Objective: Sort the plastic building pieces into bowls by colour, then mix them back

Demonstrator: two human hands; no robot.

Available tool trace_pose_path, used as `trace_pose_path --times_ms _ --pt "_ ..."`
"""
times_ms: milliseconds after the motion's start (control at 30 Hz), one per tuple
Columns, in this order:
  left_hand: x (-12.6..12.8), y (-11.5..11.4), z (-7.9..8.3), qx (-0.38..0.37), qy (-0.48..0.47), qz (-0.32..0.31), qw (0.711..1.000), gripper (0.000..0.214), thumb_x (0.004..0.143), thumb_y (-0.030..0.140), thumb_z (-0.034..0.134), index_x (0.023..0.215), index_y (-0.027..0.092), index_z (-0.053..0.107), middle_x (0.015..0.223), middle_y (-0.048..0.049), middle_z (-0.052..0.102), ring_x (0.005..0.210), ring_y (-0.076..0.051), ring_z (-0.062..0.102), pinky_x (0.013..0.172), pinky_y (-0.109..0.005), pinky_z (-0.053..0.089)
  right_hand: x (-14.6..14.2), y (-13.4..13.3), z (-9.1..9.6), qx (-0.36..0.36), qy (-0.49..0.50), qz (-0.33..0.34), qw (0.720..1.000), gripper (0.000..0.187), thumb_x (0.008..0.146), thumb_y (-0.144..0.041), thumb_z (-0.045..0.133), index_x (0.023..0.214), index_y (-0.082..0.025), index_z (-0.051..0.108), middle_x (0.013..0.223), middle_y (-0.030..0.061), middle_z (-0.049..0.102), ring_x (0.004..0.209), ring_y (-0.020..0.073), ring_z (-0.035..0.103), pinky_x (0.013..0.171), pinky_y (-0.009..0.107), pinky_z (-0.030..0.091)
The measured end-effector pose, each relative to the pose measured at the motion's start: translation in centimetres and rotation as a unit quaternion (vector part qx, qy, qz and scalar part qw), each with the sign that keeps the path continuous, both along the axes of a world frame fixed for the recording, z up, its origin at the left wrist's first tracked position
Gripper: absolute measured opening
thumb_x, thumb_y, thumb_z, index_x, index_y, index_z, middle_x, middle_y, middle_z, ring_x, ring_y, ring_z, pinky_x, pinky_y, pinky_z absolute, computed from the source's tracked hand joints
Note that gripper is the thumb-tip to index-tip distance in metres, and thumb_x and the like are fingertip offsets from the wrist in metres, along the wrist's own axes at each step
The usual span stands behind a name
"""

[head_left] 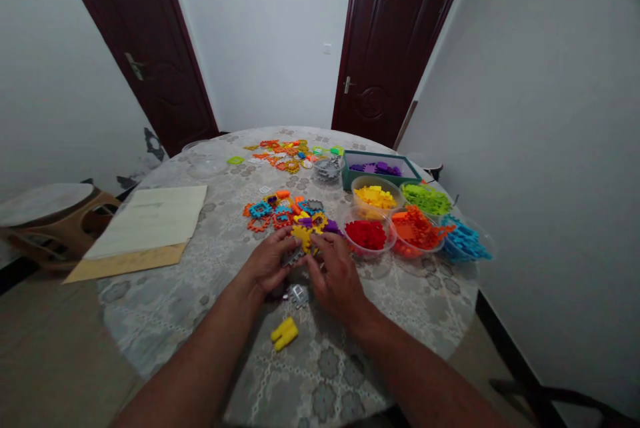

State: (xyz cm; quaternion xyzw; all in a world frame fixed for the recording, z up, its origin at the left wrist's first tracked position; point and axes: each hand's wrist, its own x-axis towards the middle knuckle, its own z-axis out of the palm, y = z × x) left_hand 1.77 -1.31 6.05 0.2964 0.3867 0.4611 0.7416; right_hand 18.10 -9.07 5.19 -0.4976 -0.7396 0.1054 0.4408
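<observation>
While both hands grip a yellow toothed piece, sorted colours ring the bench

Taking that yellow toothed piece [301, 235] as clock centre, with 12 toward the far wall: piece is held above the bench [200, 328], just beyond its near edge's middle. Left hand [267, 260] pinches it from 9, fingers narrow. Right hand [341, 276] closes on it from 4, thumb and fingers drawn together. Grey toothed piece [293, 257] shows just below, against the left fingers; whether the two are joined, cannot tell.

At 6, near the hands, a silver-grey piece [299, 295] lies flat; farther out, toward 7, a pair of stubby yellow parts [285, 334] side by side. At 11, close in, a mixed heap [259, 209]: blue, orange, grey, purple.

Bowls, all clear: red pieces [366, 235] at 3, then orange pieces [415, 228] and blue pieces [463, 240] beyond; yellow pieces [375, 197] and green pieces [427, 199] at 2; grey pieces [328, 167] between 12 and 1. Green box [351, 179] near 1 to 2, purple pieces [377, 169] inside. Loose scatter [287, 160] at 12, well out.

At 9, pale sheets [153, 218] over a tan one [130, 266]; past them, off the bench, a wooden stool [65, 231]. Dark red doors toward 10 [135, 28] and 1 [395, 35].
</observation>
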Motion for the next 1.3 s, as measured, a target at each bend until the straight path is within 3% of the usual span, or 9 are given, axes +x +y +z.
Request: trace_pose_path --times_ms 67,167,233,367,533,867,967,1100,1300 --pt "-0.5 1.0 0.3 0.008 -0.019 0.044 0.999 0.035 0.074 0.009 0.081 0.105 0.02 0.068 0.109 -0.0051 0.076 0.09 -0.018 0.073 0.076 -0.032 0.068 -1.1 -2.4 0.0 0.011 -0.064 0.095 0.993 0.045 0.104 -0.036 0.054 0.148 -0.025 0.055 0.141 0.0134 0.059 0.13 0.0265 0.059 0.109 0.042 0.052" --pt "-1.4 2.1 0.2 0.003 -0.058 0.11 0.992 0.035 0.075 0.004 0.076 0.105 0.019 0.068 0.107 -0.005 0.076 0.087 -0.017 0.073 0.076 -0.033 0.068 -2.8 -5.5 -0.7 0.009 -0.229 0.288 0.93 0.039 0.101 -0.048 0.063 0.136 -0.029 0.062 0.133 0.0084 0.066 0.12 0.0272 0.059 0.105 0.043 0.051" --pt "-2.0 2.5 0.0 -0.004 -0.077 0.128 0.989 0.034 0.075 0.003 0.075 0.105 0.018 0.067 0.106 -0.0059 0.076 0.084 -0.017 0.073 0.072 -0.032 0.068 -3.8 -6.1 -1.5 0.002 -0.288 0.312 0.906 0.02 0.101 -0.037 0.064 0.117 -0.027 0.067 0.118 0.007 0.069 0.11 0.026 0.059 0.099 0.041 0.05" --pt "-2.4 3.1 0.1 -0.023 -0.107 0.157 0.981 0.034 0.073 0.0 0.078 0.1 0.018 0.067 0.098 -0.0046 0.076 0.077 -0.017 0.073 0.069 -0.031 0.068 -4.2 -4.5 -3.0 -0.025 -0.249 0.27 0.93 0.015 0.096 -0.012 0.061 0.106 -0.021 0.067 0.113 0.0077 0.068 0.104 0.0236 0.056 0.093 0.036 0.049" --pt "-1.7 4.8 1.6 -0.058 -0.152 0.184 0.969 0.026 0.079 0.0 0.077 0.096 0.017 0.068 0.09 -0.004 0.078 0.075 -0.019 0.076 0.065 -0.031 0.067 -2.9 -3.7 -3.3 -0.024 -0.227 0.168 0.959 0.011 0.101 -0.014 0.064 0.108 -0.02 0.068 0.115 0.0081 0.069 0.105 0.024 0.057 0.095 0.037 0.049" --pt "-1.1 4.7 -0.3 -0.042 -0.139 0.173 0.974 0.027 0.079 0.0 0.079 0.097 0.019 0.069 0.09 -0.0029 0.078 0.072 -0.019 0.076 0.062 -0.031 0.067 -0.7 -1.9 -3.6 -0.048 -0.324 0.092 0.94 0.005 0.102 -0.021 0.067 0.105 -0.023 0.07 0.098 0.003 0.072 0.084 0.0201 0.064 0.071 0.03 0.05" --pt "-1.1 4.5 -0.1 -0.015 -0.118 0.146 0.982 0.026 0.08 0.002 0.079 0.098 0.018 0.071 0.091 -0.0036 0.078 0.071 -0.019 0.075 0.061 -0.032 0.068 0.9 -1.1 -1.6 -0.097 -0.228 0.092 0.965 0.014 0.105 -0.024 0.063 0.116 -0.024 0.072 0.105 0.0036 0.076 0.089 0.0178 0.071 0.077 0.027 0.053" --pt "-0.5 4.3 0.3 0.013 -0.092 0.095 0.991 0.021 0.082 0.005 0.078 0.098 0.016 0.071 0.095 -0.0062 0.078 0.075 -0.02 0.076 0.059 -0.033 0.068 4.9 1.0 3.1 -0.128 -0.067 0.077 0.987 0.019 0.105 -0.028 0.063 0.118 -0.024 0.075 0.111 0.0043 0.079 0.103 0.0191 0.074 0.092 0.031 0.056" --pt "0.1 4.0 -0.3 0.016 -0.077 0.081 0.994 0.021 0.081 0.01 0.081 0.097 0.017 0.069 0.097 -0.0064 0.077 0.078 -0.02 0.075 0.064 -0.035 0.07 12.9 8.0 7.3 -0.04 -0.049 -0.136 0.989 0.045 0.097 -0.03 0.058 0.139 -0.022 0.071 0.138 0.0124 0.073 0.125 0.0287 0.068 0.114 0.052 0.051"
